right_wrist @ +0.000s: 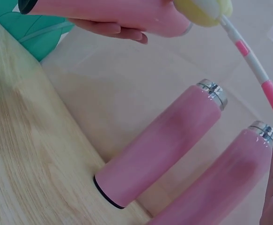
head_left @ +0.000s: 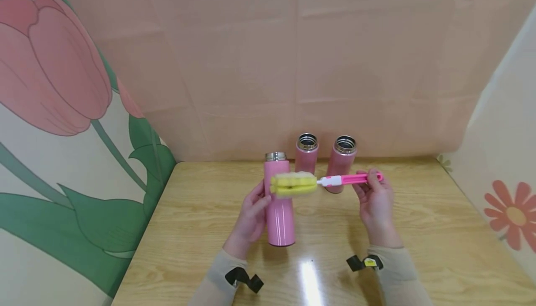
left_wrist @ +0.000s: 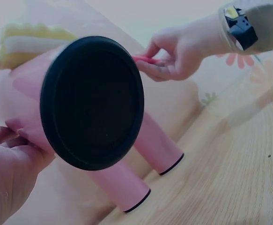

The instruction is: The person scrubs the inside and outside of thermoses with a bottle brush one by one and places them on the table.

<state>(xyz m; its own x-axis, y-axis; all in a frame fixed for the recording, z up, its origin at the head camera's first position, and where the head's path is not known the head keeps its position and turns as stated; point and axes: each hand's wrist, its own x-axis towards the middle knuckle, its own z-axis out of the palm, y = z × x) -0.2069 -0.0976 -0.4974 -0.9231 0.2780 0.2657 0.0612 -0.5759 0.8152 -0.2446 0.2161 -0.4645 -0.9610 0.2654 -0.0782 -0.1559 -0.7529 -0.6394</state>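
Note:
My left hand [head_left: 252, 215] grips a pink thermos bottle [head_left: 281, 224] around its side, lifted over the table. The bottle has a bare steel neck and no lid; its dark base [left_wrist: 93, 103] faces the left wrist camera. My right hand [head_left: 375, 206] pinches the pink handle of a sponge bottle brush [head_left: 335, 181], held level. Its yellow sponge head [head_left: 294, 185] lies across the front of the held bottle in the head view. Whether sponge and bottle touch, I cannot tell.
Two more lidless pink bottles stand upright at the back of the wooden table [head_left: 188, 231]: one bottle [head_left: 307, 157] behind the held one, another bottle [head_left: 341, 164] to its right. A pinkish backdrop [head_left: 234, 64] rises behind them. Flower-printed walls flank both sides.

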